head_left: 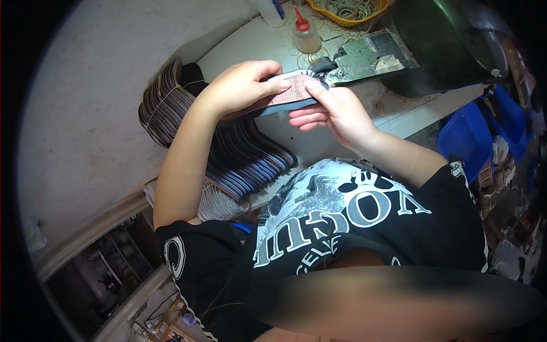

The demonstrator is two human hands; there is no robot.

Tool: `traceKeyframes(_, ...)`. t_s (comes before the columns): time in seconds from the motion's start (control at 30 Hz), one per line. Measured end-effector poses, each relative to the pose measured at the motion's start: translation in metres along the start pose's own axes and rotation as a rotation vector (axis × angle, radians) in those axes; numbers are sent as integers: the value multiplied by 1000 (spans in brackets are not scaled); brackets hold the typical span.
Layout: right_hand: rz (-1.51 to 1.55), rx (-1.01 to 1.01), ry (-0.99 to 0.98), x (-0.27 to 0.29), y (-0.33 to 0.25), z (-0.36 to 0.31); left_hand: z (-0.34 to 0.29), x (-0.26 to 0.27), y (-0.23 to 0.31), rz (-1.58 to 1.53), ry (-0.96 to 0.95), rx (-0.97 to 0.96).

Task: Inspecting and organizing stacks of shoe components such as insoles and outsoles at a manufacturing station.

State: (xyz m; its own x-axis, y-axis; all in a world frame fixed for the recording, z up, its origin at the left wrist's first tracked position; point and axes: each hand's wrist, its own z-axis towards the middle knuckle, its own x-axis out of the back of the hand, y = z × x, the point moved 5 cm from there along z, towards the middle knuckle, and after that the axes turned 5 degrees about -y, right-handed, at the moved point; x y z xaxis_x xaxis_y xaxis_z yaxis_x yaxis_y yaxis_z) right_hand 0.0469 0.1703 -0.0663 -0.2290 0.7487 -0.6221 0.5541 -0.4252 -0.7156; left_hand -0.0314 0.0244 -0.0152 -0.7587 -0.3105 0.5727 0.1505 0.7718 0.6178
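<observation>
Both hands are on a long flat piece that looks like a shoe insole (296,90), with a reddish patterned face and dark blue edges. My left hand (242,86) grips its left part, thumb pressed on the face. At the right end my right hand (341,111) pinches it with the thumb on top, the other fingers curling below. This right end meets a small dark part (325,65) of the green machine (373,56); whether they touch is hard to tell. Near my left forearm, curved insoles (250,157) stand in a row, with a banded bundle (161,108) behind.
Beyond my hands on the pale table (228,51) are a squeeze bottle (306,37) with a red nozzle, loose rubber bands and a yellow basket (343,21) of more bands. A large dark green machine body (444,48) fills the back right. Blue plastic (467,134) lies at far right.
</observation>
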Motion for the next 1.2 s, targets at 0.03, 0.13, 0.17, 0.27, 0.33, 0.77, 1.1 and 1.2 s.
traceKeyframes(0.03,9,16,17,0,0,0,-2,-4,-3,1,8,6)
traceKeyframes(0.13,-7,38,-10,2,1,0,-2,-14,-7,-26,20,-85)
traceKeyframes(0.17,-3,45,-6,2,0,0,-4,-17,-7,-83,2,-28)
traceKeyframes(0.27,-62,83,-21,5,-4,-2,-3,-28,-14,-153,-7,30)
traceKeyframes(0.33,-78,77,-23,9,-4,-1,-5,-35,-17,-356,8,42)
traceKeyframes(0.77,-394,-109,-265,35,-10,-46,-9,-64,6,-767,96,175)
traceKeyframes(1.1,-129,48,-83,29,12,-29,6,-30,-25,-382,365,230)
traceKeyframes(1.2,-138,65,-78,21,8,-15,8,-37,-27,-560,443,85)
